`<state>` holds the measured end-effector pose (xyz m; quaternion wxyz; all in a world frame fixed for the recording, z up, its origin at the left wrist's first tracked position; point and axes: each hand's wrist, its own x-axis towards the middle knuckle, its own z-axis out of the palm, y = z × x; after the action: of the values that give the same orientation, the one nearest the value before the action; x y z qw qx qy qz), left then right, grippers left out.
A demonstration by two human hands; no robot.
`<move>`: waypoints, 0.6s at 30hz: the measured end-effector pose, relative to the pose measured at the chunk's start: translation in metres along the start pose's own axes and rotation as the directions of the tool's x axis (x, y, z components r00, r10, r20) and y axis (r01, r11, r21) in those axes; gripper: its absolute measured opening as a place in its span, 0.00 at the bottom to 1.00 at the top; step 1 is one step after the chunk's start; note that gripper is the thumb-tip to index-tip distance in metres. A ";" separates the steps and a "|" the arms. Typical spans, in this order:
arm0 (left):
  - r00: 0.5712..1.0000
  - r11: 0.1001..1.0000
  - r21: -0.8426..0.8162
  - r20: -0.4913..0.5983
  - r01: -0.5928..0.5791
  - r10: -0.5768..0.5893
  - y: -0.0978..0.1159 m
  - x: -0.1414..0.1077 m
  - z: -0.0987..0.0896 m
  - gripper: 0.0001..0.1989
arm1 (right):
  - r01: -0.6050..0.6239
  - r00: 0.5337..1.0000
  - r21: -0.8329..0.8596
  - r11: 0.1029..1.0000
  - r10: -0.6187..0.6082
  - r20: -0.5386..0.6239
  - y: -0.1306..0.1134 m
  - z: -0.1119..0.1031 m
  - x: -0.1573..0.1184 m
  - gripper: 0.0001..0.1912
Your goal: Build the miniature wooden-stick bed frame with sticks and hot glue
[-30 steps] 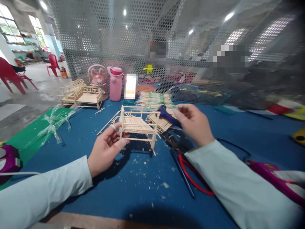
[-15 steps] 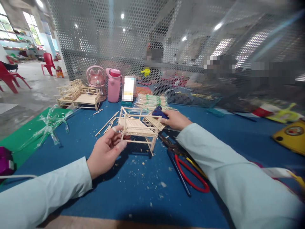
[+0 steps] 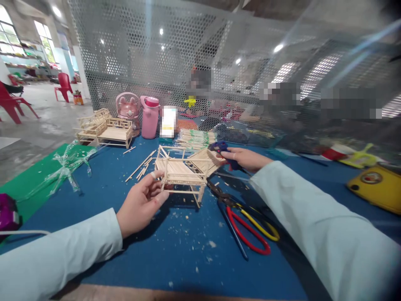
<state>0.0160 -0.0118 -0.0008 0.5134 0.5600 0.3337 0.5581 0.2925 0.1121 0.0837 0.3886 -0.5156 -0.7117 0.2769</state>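
Thumb and fingers of my left hand (image 3: 142,205) are closed on the left end of a small model bench (image 3: 181,172) built from thin wooden sticks, with rails and legs. It is held slightly tilted above the blue mat. My right hand (image 3: 247,159) grips a dark blue glue gun (image 3: 219,146), whose nozzle I cannot make out. Just behind the bench, near the glue gun, is a slatted stick panel (image 3: 205,161). Below my right forearm lie pliers (image 3: 247,228) with one red and one yellow handle, beside a dark blue rod (image 3: 234,234).
Loose sticks (image 3: 140,165) lie left of the bench; bundled sticks (image 3: 197,138) are behind it. Finished-looking stick furniture (image 3: 114,131), a pink bottle (image 3: 150,119) and a lit phone (image 3: 169,121) stand before the perforated metal screen (image 3: 175,54). A yellow pouch (image 3: 377,186) is at right.
My right hand has moved right with the glue gun, away from the bench's right end, uncovering more of the slatted panel. My left hand still holds the bench. The view has shifted slightly.
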 end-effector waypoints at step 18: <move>1.000 0.996 -0.088 -0.001 0.004 -0.004 0.002 -0.002 0.001 0.23 | 0.069 0.983 -0.402 0.913 -0.130 -0.127 -0.057 0.003 -0.155 0.13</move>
<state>0.0161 -0.0148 0.0008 0.5387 0.5359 0.3100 0.5715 0.2861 -0.0530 0.0856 0.3426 -0.5659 -0.7469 0.0672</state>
